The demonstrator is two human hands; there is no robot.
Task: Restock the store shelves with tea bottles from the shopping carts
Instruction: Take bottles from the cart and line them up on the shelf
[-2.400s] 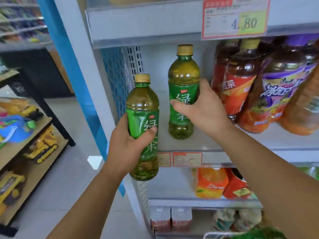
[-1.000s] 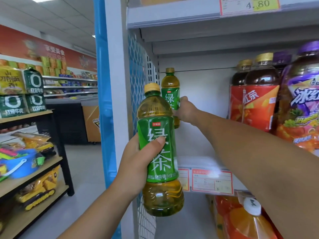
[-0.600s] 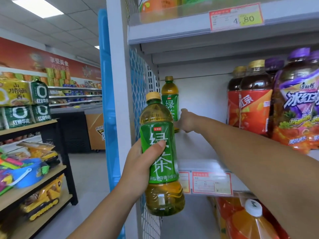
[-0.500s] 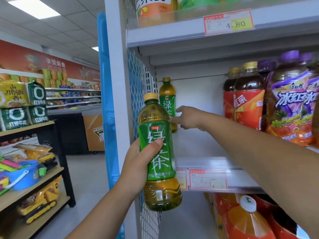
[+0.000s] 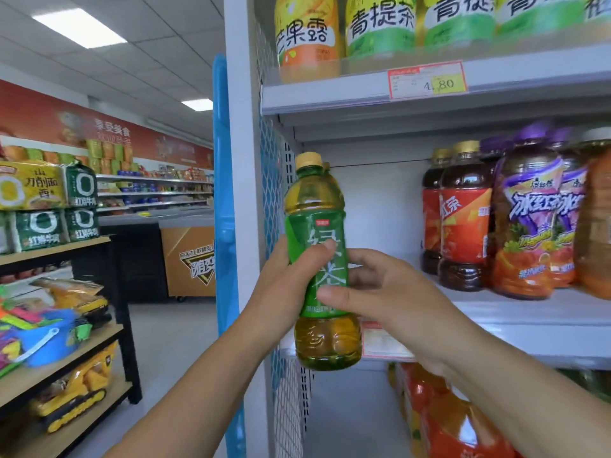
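Note:
A green tea bottle (image 5: 317, 206) with a yellow cap and a green label stands upright in the air, in front of the left end of the middle shelf (image 5: 496, 312). My left hand (image 5: 284, 292) grips it around the label from the left. My right hand (image 5: 390, 292) holds the same bottle from the right, thumb across the front of the label and fingers behind it. The bottle that was set at the back of the shelf is almost fully hidden behind the held one.
Red-labelled tea bottles (image 5: 463, 219) and purple-labelled ones (image 5: 529, 219) fill the shelf's right part. The upper shelf (image 5: 330, 94) carries juice and tea bottles above a price tag (image 5: 428, 81). A blue post (image 5: 226, 193) and a white upright flank the left side. A toy rack (image 5: 59, 358) stands across the aisle.
My right hand let go of the bottle at the back of the shelf, drew back and closed on the bottle in my left hand. That bottle moved right, in front of the shelf.

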